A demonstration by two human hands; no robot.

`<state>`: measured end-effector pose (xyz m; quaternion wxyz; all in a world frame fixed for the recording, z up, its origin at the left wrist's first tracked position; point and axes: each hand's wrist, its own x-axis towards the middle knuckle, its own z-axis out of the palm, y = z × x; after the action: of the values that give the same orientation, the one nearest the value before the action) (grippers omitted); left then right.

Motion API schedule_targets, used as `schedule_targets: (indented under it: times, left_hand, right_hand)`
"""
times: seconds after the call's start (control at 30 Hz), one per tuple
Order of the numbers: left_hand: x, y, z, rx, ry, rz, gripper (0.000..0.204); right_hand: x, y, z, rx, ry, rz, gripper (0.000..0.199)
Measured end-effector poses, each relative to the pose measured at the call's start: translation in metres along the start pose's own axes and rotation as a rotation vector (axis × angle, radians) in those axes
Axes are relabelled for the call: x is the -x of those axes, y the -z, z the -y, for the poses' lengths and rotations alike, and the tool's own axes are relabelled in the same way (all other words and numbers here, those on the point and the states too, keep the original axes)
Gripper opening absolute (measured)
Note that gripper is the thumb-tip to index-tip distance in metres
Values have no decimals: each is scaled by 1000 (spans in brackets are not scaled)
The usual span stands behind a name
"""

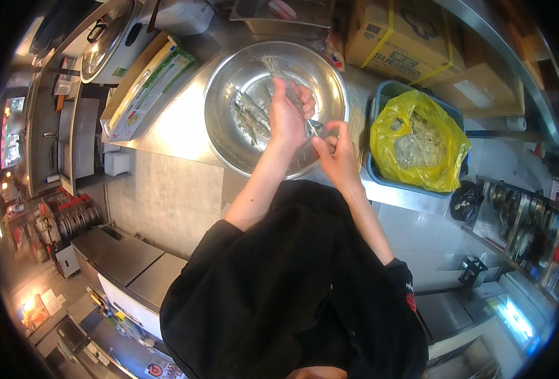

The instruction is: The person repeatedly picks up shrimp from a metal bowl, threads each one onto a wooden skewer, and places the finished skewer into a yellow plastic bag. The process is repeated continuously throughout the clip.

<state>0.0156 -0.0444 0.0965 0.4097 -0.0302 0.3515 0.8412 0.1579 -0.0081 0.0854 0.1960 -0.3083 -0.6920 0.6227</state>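
Note:
My left hand [287, 117] is closed over the wide steel bowl [213, 95], its fingers wrapped round a greyish shrimp [273, 68]. Thin pale strands stick out above the thumb. Close beside it, at the bowl's near right rim, my right hand [338, 153] has thumb and fingertips pinched together at the lower end of what the left hand holds. What lies between those fingertips is too small to make out. More grey shrimp [249, 117] lie in a loose pile in the bowl's left part; my left hand and forearm hide some of the inside.
Right of the bowl stands a blue-grey bin [380, 101] with a yellow plastic bag [447, 161] holding pale, stringy scraps [421, 142]. Cardboard boxes [412, 38] stand behind it. A steel pan [279, 25] sits beyond the bowl, an open carton [147, 85] to the left.

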Motion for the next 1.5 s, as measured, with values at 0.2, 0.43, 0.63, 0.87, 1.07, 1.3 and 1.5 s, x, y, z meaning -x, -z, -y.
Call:
schedule_targets:
  times: [0.2, 0.43, 0.63, 0.87, 1.07, 1.3, 1.5]
  left_hand:
    - [-1, 4, 0, -28, -12, 30, 47]
    - [7, 0, 3, -9, -30, 34, 50]
    - [11, -3, -3, -16, -141, 81, 49]
    - [27, -6, -10, 129, -160, 179, 43]
    - [15, -3, -26, 152, -182, 177, 42]
    - [6, 11, -28, 154, -99, 177, 40]
    - [2, 11, -33, 134, -146, 123, 43]
  right_hand:
    - [11, 5, -33, -47, -15, 62, 17]
    - [0, 9, -20, -128, -79, 128, 17]
    - [-3, 7, -3, -150, -134, 192, 20]
    - [2, 15, 38, -205, -270, 273, 21]
    - [24, 15, 15, -152, -166, 170, 19]
    - [28, 16, 11, -152, -191, 237, 20]
    - [37, 19, 10, -70, -209, 243, 23]
